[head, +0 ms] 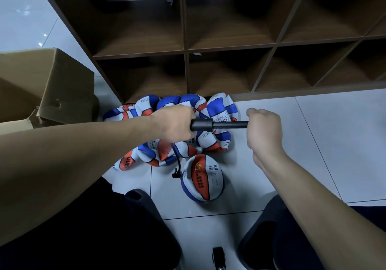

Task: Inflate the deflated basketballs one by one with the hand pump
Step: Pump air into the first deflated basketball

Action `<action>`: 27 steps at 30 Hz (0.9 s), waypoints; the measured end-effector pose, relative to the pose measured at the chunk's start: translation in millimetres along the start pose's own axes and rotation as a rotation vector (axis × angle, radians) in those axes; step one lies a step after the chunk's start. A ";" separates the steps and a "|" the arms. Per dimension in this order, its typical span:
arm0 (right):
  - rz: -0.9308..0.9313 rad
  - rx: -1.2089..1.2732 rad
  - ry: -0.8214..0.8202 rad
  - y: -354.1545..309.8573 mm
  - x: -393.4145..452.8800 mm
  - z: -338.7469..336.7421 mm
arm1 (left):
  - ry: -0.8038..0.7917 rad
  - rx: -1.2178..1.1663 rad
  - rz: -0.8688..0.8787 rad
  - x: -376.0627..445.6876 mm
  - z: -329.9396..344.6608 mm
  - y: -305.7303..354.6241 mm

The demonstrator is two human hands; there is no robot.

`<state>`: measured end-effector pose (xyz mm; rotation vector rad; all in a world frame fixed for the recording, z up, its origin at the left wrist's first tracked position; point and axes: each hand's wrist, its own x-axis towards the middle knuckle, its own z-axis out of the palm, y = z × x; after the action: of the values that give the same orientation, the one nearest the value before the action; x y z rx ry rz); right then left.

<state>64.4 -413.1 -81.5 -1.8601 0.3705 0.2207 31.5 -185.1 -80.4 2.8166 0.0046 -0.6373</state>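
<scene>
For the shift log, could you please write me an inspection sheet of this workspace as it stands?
Surface: pale tiled floor.
Job's things: black pump held level; one rounder ball in front; pile of flat balls against the shelf.
Clutter: open cardboard box at left.
Hands: left hand grips the pump barrel; right hand grips its other end.
Cables: black hose hangs from the pump toward the rounder ball.
Surroundings: brown cubby shelf; small wheel at the bottom edge.

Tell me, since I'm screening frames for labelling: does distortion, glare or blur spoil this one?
Head view: wide-angle bends the shelf unit lines; window glare on the floor tiles upper left; cubbies are deeply shadowed; hand pump and balls stay fairly sharp.
</scene>
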 end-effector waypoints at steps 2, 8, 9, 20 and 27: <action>-0.013 0.004 -0.019 1.9 -7.2 5.6 | 0.004 0.005 0.016 -0.5 0.4 4.3; -0.063 -0.011 -0.041 -1.5 -23.4 16.0 | 0.023 0.048 0.060 -2.5 1.0 18.5; -0.068 -0.009 -0.044 -1.4 -24.7 17.7 | 0.032 0.057 0.067 -2.7 0.7 20.4; -0.083 -0.002 -0.109 9.7 -27.5 29.9 | 0.025 0.085 0.112 2.8 4.9 28.8; -0.024 -0.056 -0.164 3.7 -10.9 14.1 | 0.004 0.014 0.142 6.2 -0.4 14.8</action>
<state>53.3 -399.2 -85.6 -1.8849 0.2311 0.3684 38.2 -199.8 -79.1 2.8001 -0.1979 -0.6011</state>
